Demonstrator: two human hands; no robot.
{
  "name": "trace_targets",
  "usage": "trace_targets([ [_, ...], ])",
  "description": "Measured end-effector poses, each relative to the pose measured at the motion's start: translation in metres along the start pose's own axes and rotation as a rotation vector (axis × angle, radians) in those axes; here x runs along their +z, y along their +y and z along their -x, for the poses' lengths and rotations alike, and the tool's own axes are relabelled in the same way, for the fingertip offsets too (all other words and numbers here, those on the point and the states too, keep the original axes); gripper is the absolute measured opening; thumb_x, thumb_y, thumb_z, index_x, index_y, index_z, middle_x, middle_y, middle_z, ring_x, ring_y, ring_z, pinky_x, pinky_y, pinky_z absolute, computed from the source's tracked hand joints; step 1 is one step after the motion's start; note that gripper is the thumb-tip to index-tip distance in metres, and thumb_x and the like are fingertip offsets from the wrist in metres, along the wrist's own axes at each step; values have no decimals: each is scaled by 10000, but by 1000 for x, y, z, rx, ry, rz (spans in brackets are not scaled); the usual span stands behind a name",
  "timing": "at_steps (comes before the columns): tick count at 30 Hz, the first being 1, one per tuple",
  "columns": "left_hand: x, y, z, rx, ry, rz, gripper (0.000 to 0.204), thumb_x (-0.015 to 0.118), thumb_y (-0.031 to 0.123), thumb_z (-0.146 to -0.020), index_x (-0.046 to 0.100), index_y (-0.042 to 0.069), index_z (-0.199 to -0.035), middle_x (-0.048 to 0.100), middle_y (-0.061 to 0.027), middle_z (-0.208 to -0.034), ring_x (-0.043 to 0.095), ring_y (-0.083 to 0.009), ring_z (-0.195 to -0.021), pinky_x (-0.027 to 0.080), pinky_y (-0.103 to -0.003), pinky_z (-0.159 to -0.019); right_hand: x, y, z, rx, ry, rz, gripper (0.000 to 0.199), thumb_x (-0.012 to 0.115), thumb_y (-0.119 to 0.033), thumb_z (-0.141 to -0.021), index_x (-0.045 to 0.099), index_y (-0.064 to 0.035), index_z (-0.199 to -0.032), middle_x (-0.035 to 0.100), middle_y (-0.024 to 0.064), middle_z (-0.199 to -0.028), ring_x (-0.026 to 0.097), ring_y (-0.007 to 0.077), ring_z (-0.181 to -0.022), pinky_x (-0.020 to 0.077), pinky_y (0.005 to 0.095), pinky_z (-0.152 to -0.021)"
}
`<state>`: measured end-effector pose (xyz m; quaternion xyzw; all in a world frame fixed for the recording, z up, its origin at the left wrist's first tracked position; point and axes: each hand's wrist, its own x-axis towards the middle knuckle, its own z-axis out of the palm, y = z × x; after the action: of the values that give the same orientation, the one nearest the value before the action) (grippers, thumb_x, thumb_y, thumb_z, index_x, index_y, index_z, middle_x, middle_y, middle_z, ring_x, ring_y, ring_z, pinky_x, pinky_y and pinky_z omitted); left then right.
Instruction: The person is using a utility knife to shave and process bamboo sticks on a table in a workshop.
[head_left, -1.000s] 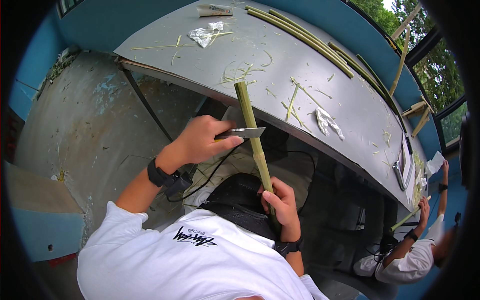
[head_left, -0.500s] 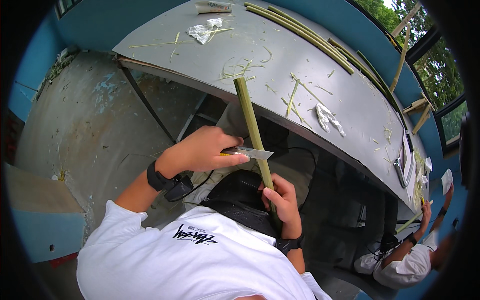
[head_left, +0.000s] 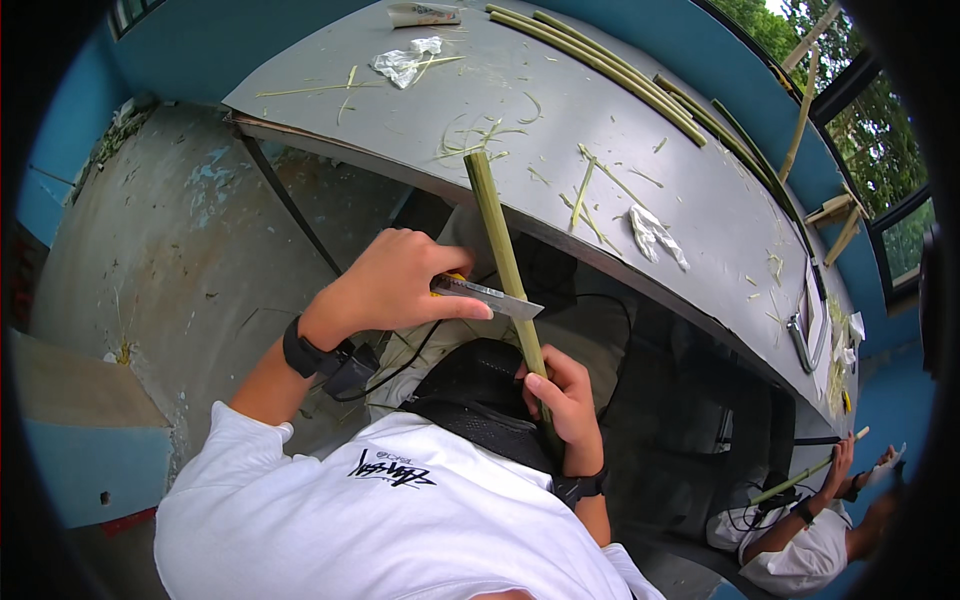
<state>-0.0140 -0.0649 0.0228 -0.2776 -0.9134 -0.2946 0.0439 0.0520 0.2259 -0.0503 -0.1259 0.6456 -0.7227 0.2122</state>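
Note:
My left hand [head_left: 385, 283] is closed around a utility knife [head_left: 508, 302] with a yellow handle. Its broad blade lies against the near-middle of a green-yellow bamboo stick [head_left: 497, 228], slanting across it. The lower part of the stick is gripped by my right hand [head_left: 566, 392], thumb on top and fingers wrapped behind. From my lap the stick tilts up toward the table edge; its lower end is partly hidden by my right hand and wrist. Both my wrists carry black bands.
A grey table [head_left: 590, 105] curves across ahead, bearing bamboo poles [head_left: 610, 75], crumpled tissue [head_left: 657, 238], green shavings [head_left: 484, 137], a paper cup [head_left: 424, 14] and a hacksaw [head_left: 803, 345]. At lower right, a co-worker [head_left: 800, 545] holds a thin bamboo stick [head_left: 800, 480].
My left hand has shifted slightly up, and the knife's handle end is raised, so it slopes more steeply. My right hand stays put. The co-worker's hands have come lower.

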Motion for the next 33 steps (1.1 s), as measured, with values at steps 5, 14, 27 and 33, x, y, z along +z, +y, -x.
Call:
trace_targets([
  [5, 1, -3, -1, 11, -6, -20, 572, 774, 584, -831, 677, 21, -807, 575, -150, -628, 571, -364, -572, 436, -400, -553, 0, 0, 0, -5, -2, -14, 184, 667, -190, -993, 633, -9, -1010, 559, -11, -710, 505, 58, -583, 390, 233, -532],
  [14, -12, -25, -6, -62, 265, -137, 563, 737, 561, -882, 651, 7, -831, 573, -173, -643, 568, -389, -596, 436, -417, -564, 2, 1, -4, 8, 14, -10, 174, 632, -189, -1019, 600, -17, -1020, 516, -22, -685, 464, 54, -560, 355, 232, -509],
  [27, -7, -25, -5, -104, 533, -175, 578, 675, 591, -940, 629, 33, -797, 518, -170, -601, 550, -386, -568, 421, -431, -533, 4, -3, -6, 23, -15, -41, 184, 600, -194, -1043, 555, -30, -971, 483, -25, -685, 436, 52, -547, 321, 238, -491],
  [33, -37, -54, 4, -264, 710, -39, 585, 639, 522, -1005, 526, -11, -791, 372, -138, -596, 339, -315, -562, 347, -381, -525, 3, 4, -2, 16, -14, -18, 187, 618, -187, -1035, 552, -34, -950, 463, -27, -665, 425, 50, -544, 312, 238, -498],
])
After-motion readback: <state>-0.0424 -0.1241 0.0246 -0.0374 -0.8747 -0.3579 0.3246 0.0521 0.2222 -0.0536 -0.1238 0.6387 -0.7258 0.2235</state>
